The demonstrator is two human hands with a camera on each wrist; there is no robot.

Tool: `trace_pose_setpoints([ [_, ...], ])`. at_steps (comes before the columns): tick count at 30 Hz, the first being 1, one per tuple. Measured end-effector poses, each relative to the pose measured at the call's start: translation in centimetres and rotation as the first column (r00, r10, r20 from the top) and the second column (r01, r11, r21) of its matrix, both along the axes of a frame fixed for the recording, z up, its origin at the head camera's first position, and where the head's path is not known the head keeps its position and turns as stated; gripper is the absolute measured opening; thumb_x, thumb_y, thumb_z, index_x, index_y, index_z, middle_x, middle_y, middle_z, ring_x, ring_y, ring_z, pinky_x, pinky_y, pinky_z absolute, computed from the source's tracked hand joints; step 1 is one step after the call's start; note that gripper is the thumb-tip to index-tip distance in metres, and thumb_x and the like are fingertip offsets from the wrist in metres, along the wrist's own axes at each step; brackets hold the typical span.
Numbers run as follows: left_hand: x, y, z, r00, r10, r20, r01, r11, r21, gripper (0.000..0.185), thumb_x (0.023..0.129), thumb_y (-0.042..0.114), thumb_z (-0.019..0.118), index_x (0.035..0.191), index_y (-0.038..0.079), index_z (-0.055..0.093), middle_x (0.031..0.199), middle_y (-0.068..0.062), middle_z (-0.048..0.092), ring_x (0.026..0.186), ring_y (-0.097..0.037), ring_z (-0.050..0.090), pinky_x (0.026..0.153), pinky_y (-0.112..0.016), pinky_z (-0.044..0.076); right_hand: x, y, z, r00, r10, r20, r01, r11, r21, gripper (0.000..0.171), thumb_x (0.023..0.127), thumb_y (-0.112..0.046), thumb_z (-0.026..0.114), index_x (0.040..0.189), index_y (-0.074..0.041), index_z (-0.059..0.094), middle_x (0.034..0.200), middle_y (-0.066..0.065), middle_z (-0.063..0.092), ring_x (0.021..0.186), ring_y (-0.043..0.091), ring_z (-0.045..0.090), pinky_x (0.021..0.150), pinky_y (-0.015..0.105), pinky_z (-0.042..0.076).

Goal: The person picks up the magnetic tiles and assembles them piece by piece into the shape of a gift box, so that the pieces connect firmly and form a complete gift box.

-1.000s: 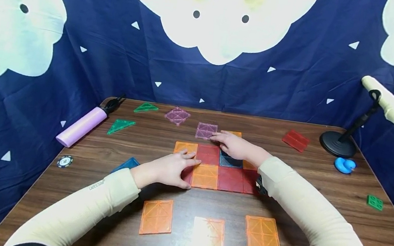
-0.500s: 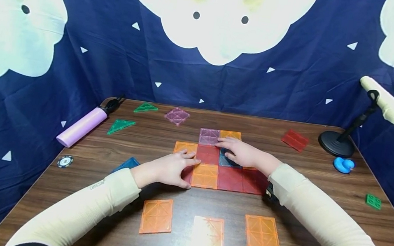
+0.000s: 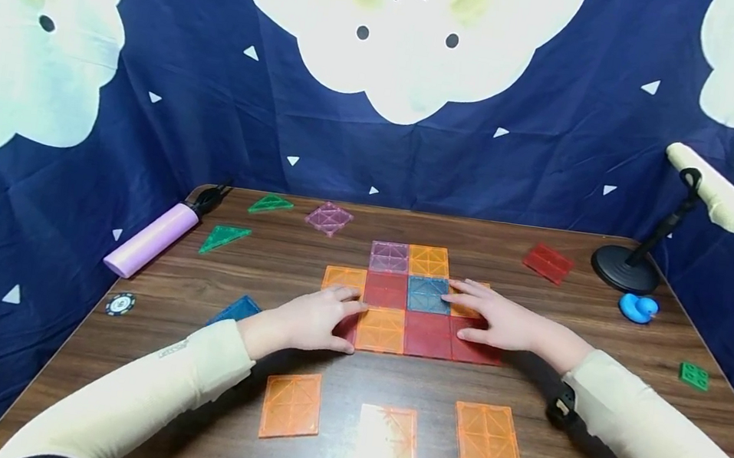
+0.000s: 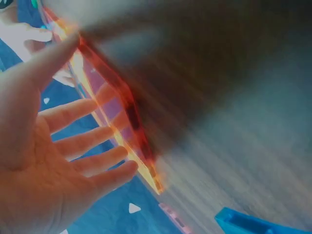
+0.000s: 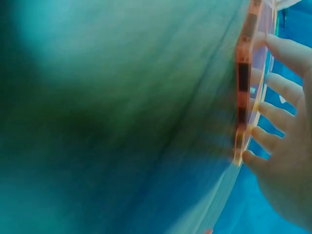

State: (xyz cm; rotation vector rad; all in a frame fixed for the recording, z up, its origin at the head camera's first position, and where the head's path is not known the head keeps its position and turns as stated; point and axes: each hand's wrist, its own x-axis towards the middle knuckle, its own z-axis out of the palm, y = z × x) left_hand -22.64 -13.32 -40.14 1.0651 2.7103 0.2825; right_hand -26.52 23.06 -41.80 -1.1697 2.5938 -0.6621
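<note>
The tile block (image 3: 422,306) lies mid-tabletop (image 3: 210,417); at its nine o'clock the left hand (image 3: 318,320), at three the right hand (image 3: 501,320), fingers spread on both, neither gripping anything.

The camera on my head looks forward and down, from some way back, over the brown wooden table (image 3: 204,409) and to the dark blue printed cloth (image 3: 349,149) behind it. Each wrist camera sits very near: one faces the palm of my left hand (image 4: 53,165), the other that of my right hand (image 5: 295,151). All three views share the flat group of coloured, translucent square tiles (image 3: 428,295).
</note>
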Motion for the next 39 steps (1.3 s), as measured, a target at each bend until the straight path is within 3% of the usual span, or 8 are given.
trace_pose_setpoints([
  [3, 1.8, 0.5, 0.2, 0.997, -0.055, -0.061, 0.058, 0.997, 0.047, 0.058, 0.093, 0.04, 0.075, 0.138, 0.006, 0.062, 0.135, -0.017, 0.059, 0.122, -0.032, 0.058, 0.1, -0.046, 0.05, 0.9, 1.1, 0.1, 0.999, -0.02, 0.033, 0.02, 1.0, -0.008, 0.067, 0.094, -0.032, 0.074, 0.15, -0.003, 0.049, 0.16, 0.028, 0.03, 0.146, 0.057, 0.015, 0.112, 0.072, 0.019],
  [7, 5.3, 1.6, 0.9, 0.983, -0.145, -0.108, 0.157, 0.981, 0.113, 0.047, 0.092, 0.034, 0.077, 0.129, 0.007, 0.067, 0.122, -0.008, 0.064, 0.109, -0.02, 0.062, 0.094, -0.034, 0.053, 1.6, 1.7, 0.1, 0.997, -0.058, 0.06, 0.058, 0.998, 0.004, 0.077, 0.089, -0.041, 0.079, 0.151, -0.006, 0.05, 0.162, 0.027, 0.028, 0.147, 0.055, 0.012, 0.112, 0.071, 0.02],
  [12, 9.7, 2.9, 1.4, 0.953, -0.274, -0.129, 0.293, 0.941, 0.168, 0.041, 0.092, 0.028, 0.077, 0.127, 0.007, 0.068, 0.125, -0.004, 0.065, 0.115, -0.014, 0.06, 0.1, -0.026, 0.048, 1.9, 1.5, -0.3, 0.996, -0.083, 0.025, 0.082, 0.997, 0.009, 0.083, 0.084, -0.046, 0.082, 0.15, -0.006, 0.051, 0.161, 0.027, 0.029, 0.148, 0.053, 0.016, 0.112, 0.069, 0.023],
  [16, 11.4, 3.4, 0.9, 0.922, -0.374, -0.103, 0.383, 0.92, 0.085, 0.05, 0.095, 0.035, 0.074, 0.136, 0.008, 0.064, 0.135, -0.004, 0.061, 0.124, -0.014, 0.056, 0.104, -0.026, 0.045, 2.1, 1.4, -0.4, 0.995, -0.097, 0.014, 0.097, 0.995, 0.011, 0.085, 0.083, -0.045, 0.083, 0.15, -0.005, 0.051, 0.16, 0.028, 0.029, 0.147, 0.053, 0.018, 0.112, 0.068, 0.024],
  [18, 11.7, 3.6, 0.5, 0.906, -0.407, -0.112, 0.409, 0.913, -0.009, 0.055, 0.096, 0.04, 0.072, 0.14, 0.009, 0.061, 0.141, -0.004, 0.059, 0.128, -0.015, 0.054, 0.105, -0.026, 0.044, 2.2, 1.3, -0.4, 0.995, -0.096, 0.012, 0.096, 0.995, 0.016, 0.085, 0.083, -0.047, 0.083, 0.15, -0.004, 0.051, 0.16, 0.028, 0.03, 0.147, 0.053, 0.018, 0.112, 0.069, 0.025],
  [24, 11.7, 5.0, -0.1, 0.839, -0.467, -0.279, 0.421, 0.882, -0.21, 0.05, 0.098, 0.036, 0.068, 0.139, 0.006, 0.063, 0.139, -0.007, 0.061, 0.13, -0.019, 0.055, 0.107, -0.026, 0.041, 2.1, 1.0, -0.2, 0.995, -0.097, 0.016, 0.097, 0.995, 0.023, 0.086, 0.082, -0.044, 0.084, 0.15, -0.003, 0.05, 0.16, 0.029, 0.03, 0.147, 0.054, 0.019, 0.112, 0.068, 0.026],
  [31, 9.5, 7.1, -0.1, 0.833, -0.463, -0.303, 0.418, 0.885, -0.204, 0.043, 0.097, 0.029, 0.07, 0.132, 0.004, 0.066, 0.131, -0.008, 0.066, 0.125, -0.019, 0.057, 0.108, -0.027, 0.04, 1.9, 0.8, 0.1, 0.995, -0.095, 0.023, 0.094, 0.995, 0.032, 0.086, 0.083, -0.045, 0.083, 0.15, -0.003, 0.049, 0.16, 0.029, 0.029, 0.147, 0.054, 0.018, 0.112, 0.069, 0.025],
  [39, 7.8, 9.1, -0.2, 0.793, -0.496, -0.354, 0.439, 0.868, -0.232, 0.041, 0.095, 0.033, 0.072, 0.128, 0.008, 0.068, 0.12, -0.002, 0.068, 0.117, -0.017, 0.058, 0.106, -0.026, 0.041, 1.9, 0.9, 0.2, 0.994, -0.099, 0.037, 0.098, 0.995, 0.032, 0.087, 0.084, -0.045, 0.083, 0.151, -0.003, 0.048, 0.16, 0.029, 0.028, 0.147, 0.054, 0.018, 0.112, 0.069, 0.025],
])
